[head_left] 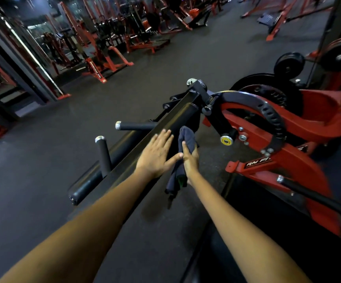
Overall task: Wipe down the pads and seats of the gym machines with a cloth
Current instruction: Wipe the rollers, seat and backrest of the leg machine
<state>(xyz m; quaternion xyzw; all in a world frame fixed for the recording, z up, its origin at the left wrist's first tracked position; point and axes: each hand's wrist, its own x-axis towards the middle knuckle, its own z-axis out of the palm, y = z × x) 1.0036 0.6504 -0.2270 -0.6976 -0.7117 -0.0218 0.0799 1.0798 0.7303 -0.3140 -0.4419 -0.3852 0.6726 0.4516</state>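
Centre of the frame: your left hand (155,154) lies flat, fingers straight and spread, palm down on the top edge of a long black pad (145,156) that runs from lower left toward the upper centre. Your right hand (191,158) is just beside it, the left thumb tip touching or nearly touching it, and its fingers are wrapped round a dark blue cloth (186,137). The cloth bunches above the right fingers against the pad's right side; its loose end hangs below the wrist, with a small green patch showing. Two black handles with silver end caps (104,154) project from the bar at the pad's left, one upright, one pointing toward the left of the frame. Right of the frame: a red machine frame (288,160) with a black curved adjuster plate full of holes, and a yellow knob (226,140) near its lower end. Black weight plates (289,63) sit at the upper right. More red machines fill the upper left, blurred.
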